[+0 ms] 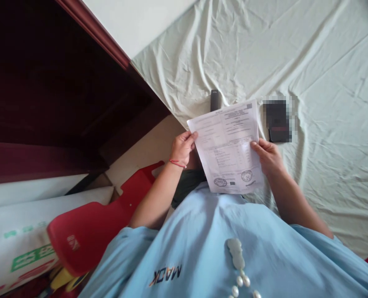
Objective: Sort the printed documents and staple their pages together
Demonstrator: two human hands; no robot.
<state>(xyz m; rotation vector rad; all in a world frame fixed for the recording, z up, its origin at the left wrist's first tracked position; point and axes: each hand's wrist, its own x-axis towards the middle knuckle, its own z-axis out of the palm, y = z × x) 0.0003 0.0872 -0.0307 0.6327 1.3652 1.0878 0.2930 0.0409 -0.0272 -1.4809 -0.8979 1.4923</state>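
Note:
A printed paper document [230, 153] with stamps near its lower edge is held up in front of my blue shirt. My left hand [183, 145], with a red string at the wrist, pinches its left edge between thumb and fingers. On the opposite edge, my right hand [268, 156] grips the paper with the thumb on top. More than one sheet seems to lie together, though I cannot tell how many. Behind the top edge, a slim dark object [214, 100] is partly hidden by the paper.
A pale wrinkled sheet [333, 124] covers the surface ahead and to the right. On it, right of the paper, lies a dark pixelated object [278, 121]. A red plastic chair [91, 231] and a white printed sack [25, 223] stand at left, below dark wooden furniture [63, 82].

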